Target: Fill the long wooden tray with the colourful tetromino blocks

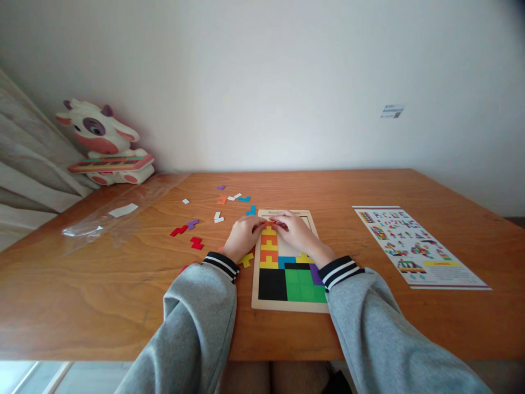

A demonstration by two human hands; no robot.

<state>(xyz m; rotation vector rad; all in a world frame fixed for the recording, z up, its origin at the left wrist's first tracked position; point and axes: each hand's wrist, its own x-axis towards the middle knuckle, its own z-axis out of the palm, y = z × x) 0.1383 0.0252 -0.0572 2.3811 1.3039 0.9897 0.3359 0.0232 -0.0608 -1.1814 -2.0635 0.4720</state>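
A wooden puzzle board [255,295] lies on the table, partly filled with black, green, orange, yellow, blue and purple pieces. Over its upper left corner, the fingertips of my left hand [245,235] and my right hand [296,232] meet at an orange piece [268,223]. Both hands have their fingers closed on that piece, just above a yellow piece in the left column. A yellow piece [246,260] rests on the table left of the board, beside my left wrist. My right wrist covers part of the board's right side.
Loose red [197,243], purple, white, orange and blue pieces lie left of the board. A printed sheet [414,246] is on the right. Clear plastic wrap [123,210] and a cow toy with a keyboard [109,142] are at the left.
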